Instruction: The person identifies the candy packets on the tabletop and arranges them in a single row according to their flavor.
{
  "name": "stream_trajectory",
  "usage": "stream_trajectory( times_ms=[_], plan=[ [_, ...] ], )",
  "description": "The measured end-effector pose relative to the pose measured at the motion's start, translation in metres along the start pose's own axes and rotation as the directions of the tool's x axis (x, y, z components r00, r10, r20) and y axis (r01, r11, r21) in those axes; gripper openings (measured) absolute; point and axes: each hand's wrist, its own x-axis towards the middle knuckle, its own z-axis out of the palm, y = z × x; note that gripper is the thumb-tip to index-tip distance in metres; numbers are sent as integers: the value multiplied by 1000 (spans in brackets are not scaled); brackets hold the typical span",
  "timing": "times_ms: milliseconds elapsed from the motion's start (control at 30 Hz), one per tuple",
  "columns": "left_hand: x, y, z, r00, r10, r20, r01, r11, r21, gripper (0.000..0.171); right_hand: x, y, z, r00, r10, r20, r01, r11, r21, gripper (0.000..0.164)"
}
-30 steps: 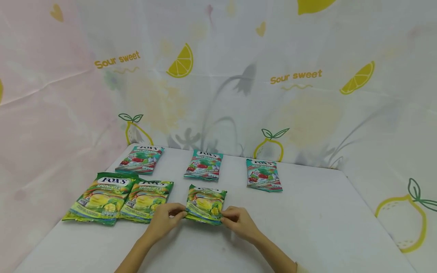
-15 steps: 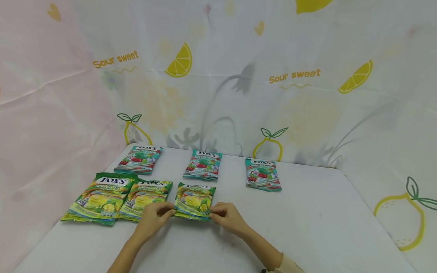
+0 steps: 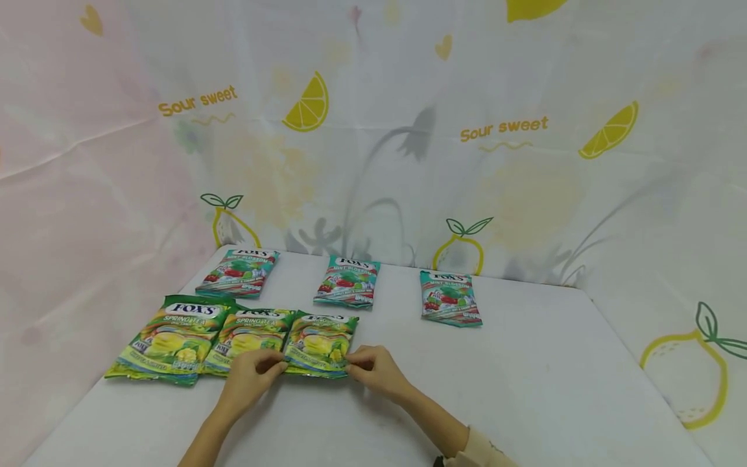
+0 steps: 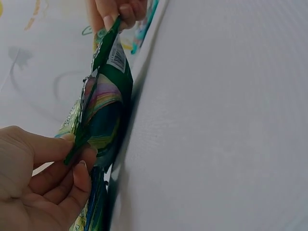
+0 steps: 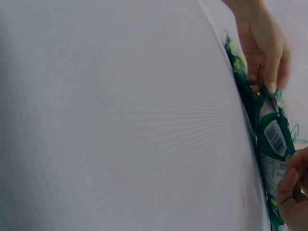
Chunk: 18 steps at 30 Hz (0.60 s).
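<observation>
Both hands pinch the near corners of a green and yellow Fox's Spring Tea candy bag (image 3: 320, 342). My left hand (image 3: 252, 381) grips its left corner between thumb and fingers; my right hand (image 3: 378, 373) grips the right corner. In the left wrist view the bag's underside (image 4: 108, 91) shows a barcode, its near edge raised off the white table. Left of it lies a second Spring Tea bag (image 3: 248, 337), partly covered by my left hand, its right side meeting the held bag. A third Spring Tea bag (image 3: 175, 337) lies farther left, overlapping the second.
Behind stand three teal Fox's Mint Blossom bags in a spaced row: left (image 3: 239, 274), middle (image 3: 347, 282) and right (image 3: 449, 298). The white tabletop (image 3: 543, 376) stretches to the right, bounded by a lemon-printed cloth backdrop (image 3: 373, 162).
Both hands have carried the pinched candy bag leftward, from a gap beside the second Spring Tea bag to right against it. The other bags have stayed where they were.
</observation>
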Motion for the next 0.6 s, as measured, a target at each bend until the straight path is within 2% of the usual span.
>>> stream_trajectory(
  times_ms=[67,300,467,600],
  plan=[
    [-1,-1,-1,1000,-14,3,14,1000,10,8,1,0,1,1000,-6,0,6,1000,-14,24],
    [-1,-2,-4,997,-70,43,69,997,29,6,-4,-40,3,1000,-3,4,3,1000,-28,23],
    [0,-3,-2,995,-78,60,75,996,49,6,-6,-41,3,998,53,-19,-54,998,-40,23],
    [0,-4,0,993,-90,72,85,994,61,7,-7,-32,2,991,129,-36,-130,991,-27,24]
  ],
)
